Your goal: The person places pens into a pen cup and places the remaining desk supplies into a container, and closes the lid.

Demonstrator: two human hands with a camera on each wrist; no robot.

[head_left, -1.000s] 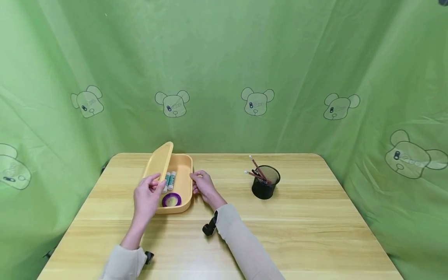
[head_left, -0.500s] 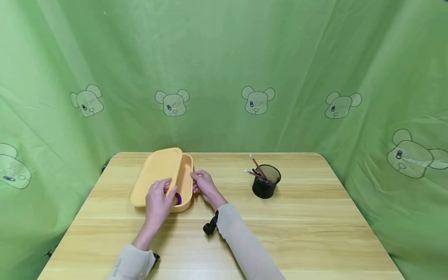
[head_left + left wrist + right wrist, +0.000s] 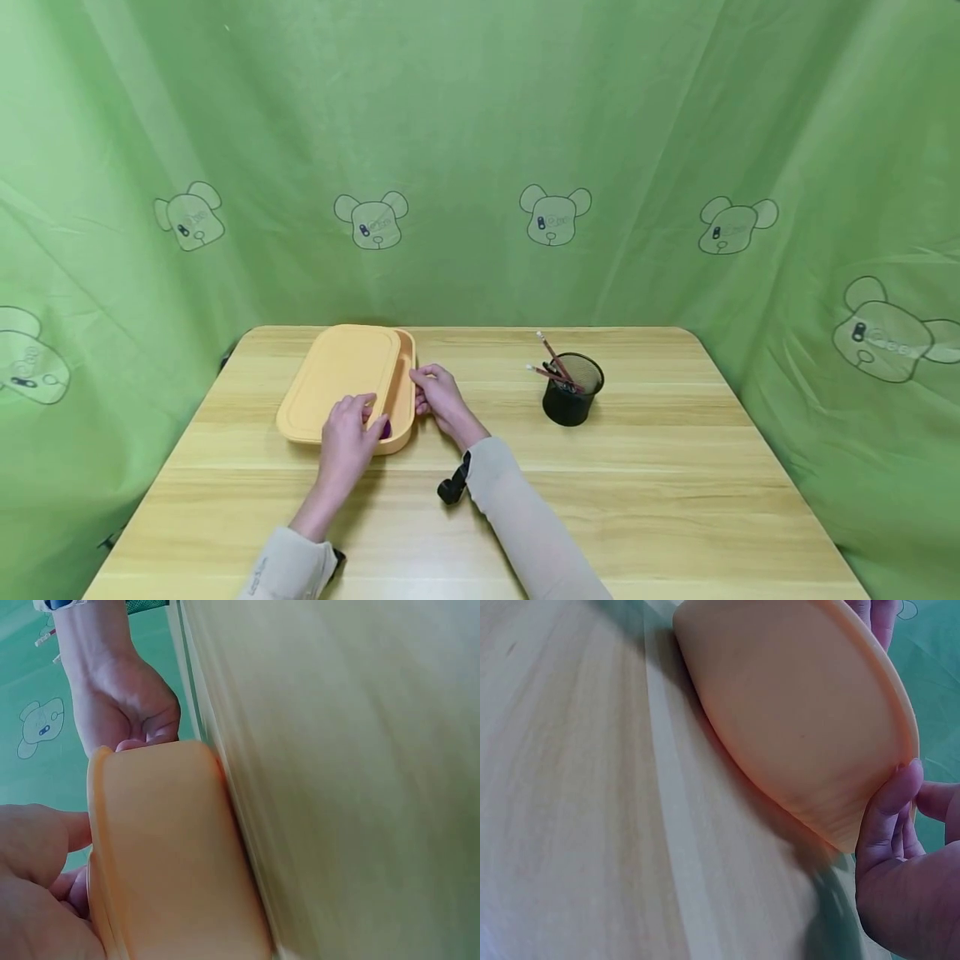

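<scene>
On the left of the table in the head view sits a yellow-orange plastic box [image 3: 395, 444]. Its flat lid [image 3: 341, 379] covers most of the top, set off to the left, so a strip of the inside shows along the right. My left hand [image 3: 348, 435] holds the lid by its near right edge, thumb toward the opening. My right hand [image 3: 444, 404] pinches the box's right rim; the right wrist view shows its thumb [image 3: 896, 795] against the outer wall. A bit of a purple tape roll [image 3: 386, 430] peeks out beside the left thumb. Other contents are hidden.
A black mesh pen cup [image 3: 570, 400] holding pencils and other dark items stands right of the box. The wooden table [image 3: 637, 500] ends at a green curtain [image 3: 465, 100] printed with bear heads.
The lid, raised on its side a second ago, has swung down to the right over the box with my left hand. It now hides the glue sticks and most of the tape. My right hand stays put.
</scene>
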